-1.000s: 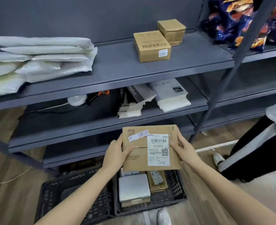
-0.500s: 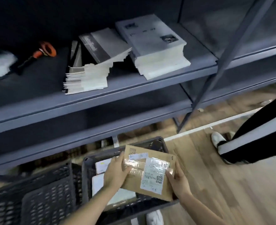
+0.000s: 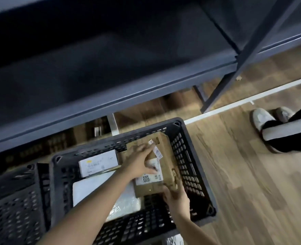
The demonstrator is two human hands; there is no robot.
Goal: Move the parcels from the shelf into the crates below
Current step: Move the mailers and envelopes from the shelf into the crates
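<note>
In 1 second we had lowered the cardboard parcel (image 3: 165,151) from in front of the shelf (image 3: 128,96) into the right crate (image 3: 197,174) — it lay low along the crate's right wall, beside a white parcel (image 3: 96,190). Our left hand (image 3: 139,163) pressed its top with straight fingers and our right hand (image 3: 177,195) curled round its near end — only the release seemed left.
</note>
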